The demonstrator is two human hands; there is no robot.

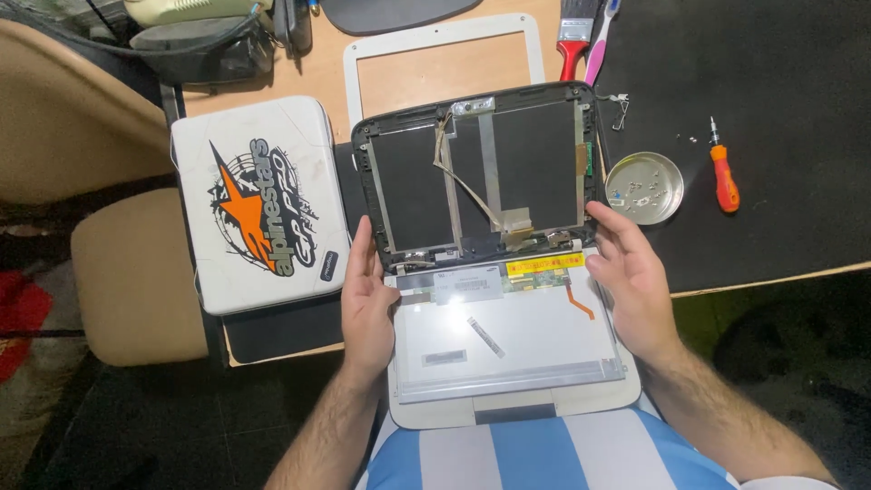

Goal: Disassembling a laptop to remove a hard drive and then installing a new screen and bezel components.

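Left hand (366,289): grip released, fingers straight and together, palm turned inward, resting against the left edge of the laptop (508,399) where the hinge meets the base. Nothing grasped.

Right hand (629,277): grip also released, fingers spread, fingertips touching the lower right corner of the lid shell (481,172). Nothing clasped.

Between the hands: the white laptop lies open, its front edge over the person's lap and against a blue-and-white striped shirt (544,454). The screen panel (508,340) lies flat, back side up, on the laptop base; a yellow strip and a short orange ribbon sit near its upper edge. Behind it the dark lid shell stands tilted back, showing metal rails and a flat cable (467,186) running diagonally across it.

Relative to the laptop:
- Behind the lid shell: a white screen frame (363,73) lying flat on the wooden worktop (272,95).
- Left, just beside: a white hard case (259,204) with an orange-and-black star graphic, lying on a dark pad.
- Right, near: a round metal dish (644,188) with small screws in it, on a black mat (780,82).
- Further right: an orange-handled screwdriver (723,172), a few loose screws beside it.
- Behind and to the right: a red-handled paintbrush (573,36) and a pink toothbrush (601,41), touching each other.
- Far left: a beige chair (136,272).
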